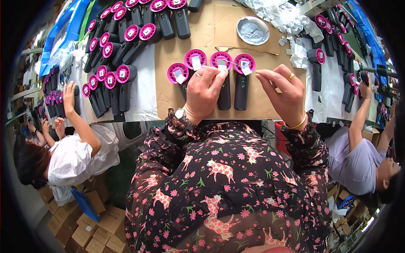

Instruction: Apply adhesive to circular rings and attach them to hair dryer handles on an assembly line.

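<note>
Several black handheld devices with pink round heads lie side by side on brown cardboard in front of me; the middle one (224,90) is beside my left hand. My left hand (203,91) is closed, thumb and finger pinched at the lower rim of that pink head (221,56), seemingly on a small white square. A grey square sits in the head's centre. Over the right-hand device (241,92), my right hand (283,89) is pinched around what looks like a thin stick (234,63) pointing left. Small white squares lie on the neighbouring heads.
A round white dish of grey paste (252,30) stands on a cardboard piece at the back. Many similar devices (123,86) lie in rows at left, others (316,69) at right. Crumpled white plastic (280,14) lies behind. Co-workers sit at both sides: a white sleeve (107,141), a lavender shirt (352,158).
</note>
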The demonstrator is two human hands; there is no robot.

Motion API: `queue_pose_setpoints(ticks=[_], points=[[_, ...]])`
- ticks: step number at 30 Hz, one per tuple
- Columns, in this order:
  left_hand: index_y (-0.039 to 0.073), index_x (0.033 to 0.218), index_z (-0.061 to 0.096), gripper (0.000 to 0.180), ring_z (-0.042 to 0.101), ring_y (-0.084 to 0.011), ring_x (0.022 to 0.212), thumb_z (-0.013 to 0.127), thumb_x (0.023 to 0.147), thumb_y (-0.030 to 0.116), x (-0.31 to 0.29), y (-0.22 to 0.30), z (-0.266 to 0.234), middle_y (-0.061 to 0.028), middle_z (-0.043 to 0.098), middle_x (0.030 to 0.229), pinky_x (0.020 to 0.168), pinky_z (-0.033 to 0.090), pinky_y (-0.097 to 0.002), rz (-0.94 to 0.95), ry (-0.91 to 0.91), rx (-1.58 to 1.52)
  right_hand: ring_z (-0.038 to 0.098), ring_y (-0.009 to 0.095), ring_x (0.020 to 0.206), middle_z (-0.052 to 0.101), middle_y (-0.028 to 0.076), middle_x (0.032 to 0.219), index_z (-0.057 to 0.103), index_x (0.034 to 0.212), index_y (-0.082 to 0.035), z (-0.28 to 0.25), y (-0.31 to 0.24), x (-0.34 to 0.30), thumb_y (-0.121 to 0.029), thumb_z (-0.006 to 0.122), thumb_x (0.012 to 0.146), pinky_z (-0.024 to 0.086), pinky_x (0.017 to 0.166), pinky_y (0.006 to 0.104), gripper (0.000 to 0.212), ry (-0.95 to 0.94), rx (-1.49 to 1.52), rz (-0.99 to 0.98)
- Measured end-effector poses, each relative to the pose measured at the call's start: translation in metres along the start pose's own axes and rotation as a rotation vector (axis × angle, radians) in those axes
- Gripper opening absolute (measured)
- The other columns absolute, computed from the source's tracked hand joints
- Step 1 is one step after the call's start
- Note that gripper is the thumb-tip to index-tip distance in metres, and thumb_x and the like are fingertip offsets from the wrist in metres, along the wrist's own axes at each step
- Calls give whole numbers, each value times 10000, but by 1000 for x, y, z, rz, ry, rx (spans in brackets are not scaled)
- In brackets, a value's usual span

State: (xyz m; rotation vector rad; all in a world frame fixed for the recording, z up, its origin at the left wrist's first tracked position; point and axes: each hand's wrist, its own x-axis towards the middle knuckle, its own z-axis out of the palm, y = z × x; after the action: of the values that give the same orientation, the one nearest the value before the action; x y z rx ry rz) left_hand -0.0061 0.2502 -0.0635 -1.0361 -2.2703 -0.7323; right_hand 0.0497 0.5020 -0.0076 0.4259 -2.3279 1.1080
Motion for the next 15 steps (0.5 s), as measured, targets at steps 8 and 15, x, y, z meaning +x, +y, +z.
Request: queue_pose_setpoints(ticks=[8, 15], points=[[24, 1167, 790, 303, 718, -290, 964, 739, 869, 47, 7, 16, 3, -89, 692, 1028, 857, 605, -423, -26, 3, -41, 645, 207, 695, 607, 61, 844, 826, 1099, -17, -11, 5, 14, 26, 872, 832, 499, 586, 370, 274, -130, -233, -359], [19, 1161, 791, 300, 724, -295, 962, 739, 867, 44, 8, 16, 2, -94, 698, 1028, 851, 611, -424, -27, 8, -63, 648, 208, 756, 589, 40, 883, 816, 1143, -20, -17, -1, 20, -21, 816, 812, 498, 597, 368, 331, -266, -310, -449]])
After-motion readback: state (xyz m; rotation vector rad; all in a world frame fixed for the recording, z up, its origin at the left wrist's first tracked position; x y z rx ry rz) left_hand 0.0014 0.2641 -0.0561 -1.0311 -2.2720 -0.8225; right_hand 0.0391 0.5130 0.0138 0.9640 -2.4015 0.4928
